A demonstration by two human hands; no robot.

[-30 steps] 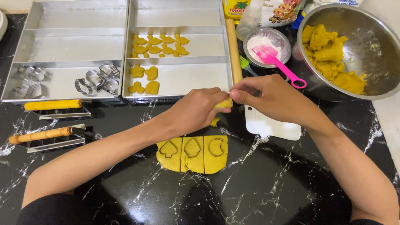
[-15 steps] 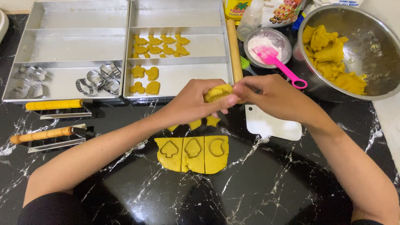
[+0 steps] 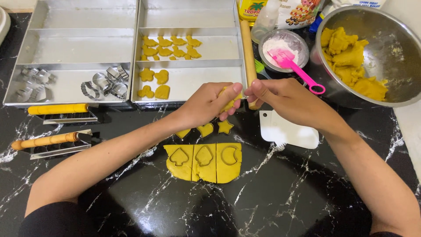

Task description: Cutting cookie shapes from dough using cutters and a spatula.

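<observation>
a glossy black marble countertop (image 3: 280,202) with white veins, evenly lit from above.

Dough lump (image 3: 229,100) mostly hidden by fingers (image 3: 219,90)

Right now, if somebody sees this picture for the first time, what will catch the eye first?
Probably the two hands at the centre: the left hand holds a lump of yellow dough in its grip, and the right hand is close beside it. Just below them, a flat dough sheet with three cut shapes stands out brightly on the black marble counter. At the upper right, a steel bowl holds more dough.
</observation>
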